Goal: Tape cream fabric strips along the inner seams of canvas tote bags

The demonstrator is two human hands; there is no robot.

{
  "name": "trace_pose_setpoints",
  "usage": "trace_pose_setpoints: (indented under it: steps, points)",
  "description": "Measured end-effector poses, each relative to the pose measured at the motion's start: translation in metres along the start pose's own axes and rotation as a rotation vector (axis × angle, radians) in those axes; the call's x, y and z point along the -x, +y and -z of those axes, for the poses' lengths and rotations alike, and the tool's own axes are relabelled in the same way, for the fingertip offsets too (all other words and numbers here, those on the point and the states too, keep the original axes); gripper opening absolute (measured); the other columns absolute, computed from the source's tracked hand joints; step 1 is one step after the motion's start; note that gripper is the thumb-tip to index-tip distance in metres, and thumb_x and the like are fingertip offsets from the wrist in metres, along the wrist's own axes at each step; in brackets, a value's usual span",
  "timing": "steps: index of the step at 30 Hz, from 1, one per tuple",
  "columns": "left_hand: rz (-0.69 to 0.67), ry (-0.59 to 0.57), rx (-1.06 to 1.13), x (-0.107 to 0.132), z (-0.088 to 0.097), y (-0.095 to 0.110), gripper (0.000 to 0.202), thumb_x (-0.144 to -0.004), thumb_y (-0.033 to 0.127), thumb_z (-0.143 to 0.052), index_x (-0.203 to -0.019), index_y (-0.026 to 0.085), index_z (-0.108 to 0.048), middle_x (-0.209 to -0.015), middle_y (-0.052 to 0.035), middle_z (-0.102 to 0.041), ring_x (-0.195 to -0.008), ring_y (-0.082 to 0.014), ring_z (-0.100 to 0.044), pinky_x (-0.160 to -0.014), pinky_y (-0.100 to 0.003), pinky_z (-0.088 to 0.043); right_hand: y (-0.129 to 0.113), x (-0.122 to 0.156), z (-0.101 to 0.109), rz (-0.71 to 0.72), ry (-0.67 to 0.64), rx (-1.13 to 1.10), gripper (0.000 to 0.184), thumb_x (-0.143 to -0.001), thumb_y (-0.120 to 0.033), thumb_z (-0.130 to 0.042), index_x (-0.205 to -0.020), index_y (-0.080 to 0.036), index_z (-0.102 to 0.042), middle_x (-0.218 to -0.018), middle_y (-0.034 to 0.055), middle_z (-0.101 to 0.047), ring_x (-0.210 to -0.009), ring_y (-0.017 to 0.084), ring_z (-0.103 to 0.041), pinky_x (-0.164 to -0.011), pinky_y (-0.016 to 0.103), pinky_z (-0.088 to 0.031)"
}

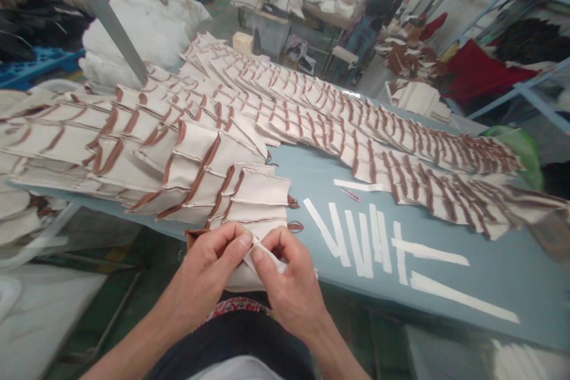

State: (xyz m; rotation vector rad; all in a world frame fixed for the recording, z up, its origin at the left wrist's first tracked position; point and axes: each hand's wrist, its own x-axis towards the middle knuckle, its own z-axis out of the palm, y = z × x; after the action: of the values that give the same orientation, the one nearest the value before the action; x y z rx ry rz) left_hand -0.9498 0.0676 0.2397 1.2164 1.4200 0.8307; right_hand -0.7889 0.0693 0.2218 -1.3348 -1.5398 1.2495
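My left hand (209, 267) and my right hand (285, 279) meet at the near edge of a pale blue table (490, 273). Both pinch a thin white strip (262, 252) between thumb and fingers, over the nearest cream fabric piece with brown trim (253, 202). That piece tops a row of overlapping cream pieces (133, 154) running off to the left. Several loose white strips (365, 237) lie flat on the table just right of my hands.
Long overlapping rows of cream and brown pieces (356, 124) cover the table to its far right end. A grey post (102, 12) rises at the left. A person (378, 0) stands at a far table with stacked fabric. A green object (521, 148) sits at the right edge.
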Motion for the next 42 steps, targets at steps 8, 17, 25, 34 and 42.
trace_pose_setpoints:
  steps: [8,17,25,34,42]
  points:
    - [-0.017,-0.032,-0.007,0.000,0.005,-0.003,0.050,-0.098,0.061,-0.053,-0.067,0.022,-0.052,-0.063,0.0057,-0.039,-0.058,-0.0135,-0.036,-0.050,-0.024,-0.031,0.000,0.001,-0.003,-0.146,-0.042,-0.321,0.035,-0.090,-0.050,-0.065,-0.073,-0.024,-0.047,-0.067,-0.0051,-0.047,-0.065,0.014,-0.042,-0.063,0.029,-0.036]
    - [-0.204,-0.052,-0.112,0.020,0.015,-0.003,0.013,-0.093,0.033,-0.073,-0.093,0.022,-0.080,-0.082,-0.0014,-0.081,-0.071,-0.0188,-0.074,-0.067,-0.022,-0.056,0.008,0.008,-0.003,-0.215,-0.134,-0.598,0.053,-0.085,-0.070,-0.076,-0.077,-0.024,-0.050,-0.068,-0.0052,-0.050,-0.060,0.012,-0.036,-0.058,0.026,-0.031]
    - [-0.600,0.135,-0.514,0.026,0.017,-0.002,0.015,-0.093,0.018,-0.065,-0.089,0.022,-0.079,-0.083,-0.0013,-0.085,-0.068,-0.0167,-0.079,-0.071,-0.021,-0.055,0.007,0.011,-0.005,-0.205,-0.202,-0.624,0.055,-0.086,-0.071,-0.077,-0.079,-0.024,-0.049,-0.069,-0.0044,-0.053,-0.060,0.012,-0.040,-0.058,0.026,-0.034]
    - [-0.146,0.114,-0.067,0.029,0.010,-0.005,0.027,-0.090,0.037,-0.062,-0.068,0.022,-0.068,-0.060,0.0034,-0.062,-0.051,-0.0140,-0.055,-0.048,-0.021,-0.042,0.004,0.018,-0.008,-0.019,-0.055,-0.361,0.043,-0.099,-0.060,-0.065,-0.083,-0.022,-0.054,-0.073,-0.0043,-0.051,-0.066,0.014,-0.043,-0.064,0.028,-0.038]
    - [-0.075,0.003,-0.054,0.032,0.017,-0.013,0.035,-0.095,0.047,-0.064,-0.072,0.021,-0.069,-0.065,0.0025,-0.063,-0.057,-0.0145,-0.054,-0.050,-0.021,-0.040,-0.001,0.018,-0.012,0.082,-0.047,-0.158,0.025,-0.100,-0.040,-0.060,-0.084,-0.023,-0.053,-0.071,-0.0046,-0.053,-0.062,0.013,-0.048,-0.061,0.028,-0.040]
